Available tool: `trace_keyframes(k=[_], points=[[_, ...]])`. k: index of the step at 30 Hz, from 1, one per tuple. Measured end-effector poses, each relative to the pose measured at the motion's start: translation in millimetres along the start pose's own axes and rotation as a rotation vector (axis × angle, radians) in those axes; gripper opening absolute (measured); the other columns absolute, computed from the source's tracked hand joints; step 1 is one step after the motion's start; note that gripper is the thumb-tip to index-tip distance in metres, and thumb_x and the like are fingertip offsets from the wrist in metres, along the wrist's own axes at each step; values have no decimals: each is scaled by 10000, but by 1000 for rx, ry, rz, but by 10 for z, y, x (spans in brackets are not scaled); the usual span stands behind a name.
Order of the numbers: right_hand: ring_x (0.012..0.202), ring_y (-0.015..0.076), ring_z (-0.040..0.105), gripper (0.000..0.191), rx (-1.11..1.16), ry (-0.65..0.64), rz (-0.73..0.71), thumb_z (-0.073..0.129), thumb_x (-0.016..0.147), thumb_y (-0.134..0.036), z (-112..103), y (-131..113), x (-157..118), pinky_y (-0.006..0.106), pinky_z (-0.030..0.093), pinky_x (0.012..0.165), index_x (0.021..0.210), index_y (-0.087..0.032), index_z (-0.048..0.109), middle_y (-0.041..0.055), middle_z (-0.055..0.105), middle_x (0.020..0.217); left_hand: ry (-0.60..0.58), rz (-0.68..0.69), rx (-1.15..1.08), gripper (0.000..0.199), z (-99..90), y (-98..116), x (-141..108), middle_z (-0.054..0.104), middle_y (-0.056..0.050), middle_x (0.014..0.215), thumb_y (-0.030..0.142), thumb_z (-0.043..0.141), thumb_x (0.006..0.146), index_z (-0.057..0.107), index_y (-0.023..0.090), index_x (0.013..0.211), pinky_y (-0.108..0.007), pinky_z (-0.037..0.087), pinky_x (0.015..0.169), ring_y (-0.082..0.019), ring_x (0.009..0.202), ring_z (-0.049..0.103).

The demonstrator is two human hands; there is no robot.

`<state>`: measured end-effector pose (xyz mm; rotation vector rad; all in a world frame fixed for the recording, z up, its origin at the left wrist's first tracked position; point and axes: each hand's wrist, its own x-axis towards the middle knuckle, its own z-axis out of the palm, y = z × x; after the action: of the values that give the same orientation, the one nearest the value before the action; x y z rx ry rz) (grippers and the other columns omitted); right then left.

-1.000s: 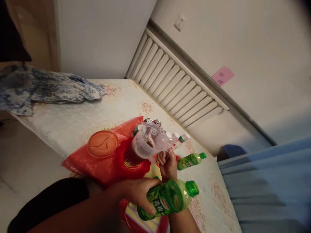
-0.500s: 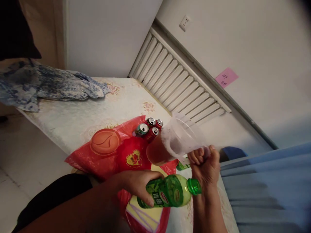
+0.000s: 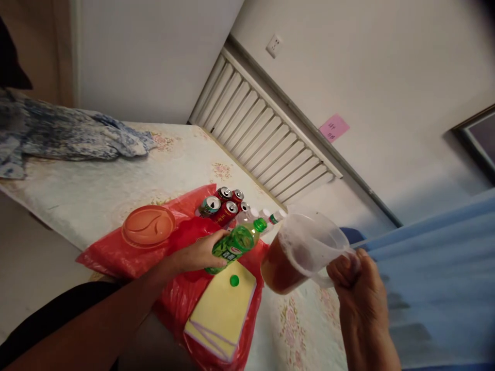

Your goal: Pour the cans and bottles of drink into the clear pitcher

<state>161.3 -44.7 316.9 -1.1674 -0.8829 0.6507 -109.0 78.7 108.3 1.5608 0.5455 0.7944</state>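
My left hand (image 3: pixel 204 251) is closed around the lower part of a green plastic bottle (image 3: pixel 236 243), which is uncapped and tilted with its neck toward the upper right. To the right, my right hand (image 3: pixel 358 275) grips the handle of a translucent plastic pitcher (image 3: pixel 315 239). Brown foamy liquid (image 3: pixel 280 263) fills part of the pitcher. Below the bottle lies a folded yellow cloth (image 3: pixel 220 309) with a green bottle cap (image 3: pixel 234 281) on it. A red plastic bag (image 3: pixel 170 304) is spread under the cloth.
Several drink cans (image 3: pixel 228 210) stand behind the bottle, beside clear bottles with white caps (image 3: pixel 265 214). An orange round lid (image 3: pixel 148 225) lies on the bag at left. A patterned cloth (image 3: pixel 88 136) lies farther left on the flowered tablecloth (image 3: pixel 181 165). A radiator (image 3: pixel 263 129) borders the table.
My left hand has moved the green bottle up and away from the pitcher, uncovering the yellow cloth and cap. The pitcher has shifted right and down in view; the camera has turned somewhat.
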Motion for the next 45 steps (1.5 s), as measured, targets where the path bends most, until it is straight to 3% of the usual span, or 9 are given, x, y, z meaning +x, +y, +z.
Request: trace_keyframes(k=[6,11,22,29,35,45], points=[[357,46,193,554,-119,-86,103,728,774,-500,-238,48,-53,228,145,346,471,-226,354,-88,278,410,121,-10,24,670,-31,-147,84,640,-78,1254,271,663,631,490,192,1273,-342,498,969,-281,1201,590],[369,50,140,601,-228,-168,140,669,812,-582,-299,108,-73,246,119,378,451,-232,340,-91,220,399,130,-23,-6,690,-45,-245,111,656,-62,1207,197,597,630,476,192,1310,-312,507,889,-254,1107,628],[405,50,140,602,-297,-224,176,660,830,-589,-162,125,-27,230,129,411,487,-234,316,-94,235,431,131,-56,-9,649,-73,-177,77,675,-55,1171,162,561,570,527,205,1216,-310,497,890,-281,1144,625],[400,57,185,647,-369,-385,258,645,834,-665,-148,138,144,233,160,406,457,-227,354,-78,266,416,155,-105,2,607,-62,-123,40,692,-54,1122,187,547,552,556,202,1158,-303,503,806,-277,1051,649],[408,47,134,655,-400,-315,188,661,815,-672,0,167,126,233,107,415,456,-229,339,-91,236,411,153,-89,9,641,-66,-170,49,686,-71,1147,179,562,568,540,184,1209,-298,500,788,-270,1035,650],[399,45,136,668,-418,-356,193,639,852,-660,24,192,248,230,93,409,453,-226,324,-89,242,404,173,-94,39,612,-61,-146,46,699,-49,1091,158,568,566,565,202,1176,-306,499,793,-271,1021,652]])
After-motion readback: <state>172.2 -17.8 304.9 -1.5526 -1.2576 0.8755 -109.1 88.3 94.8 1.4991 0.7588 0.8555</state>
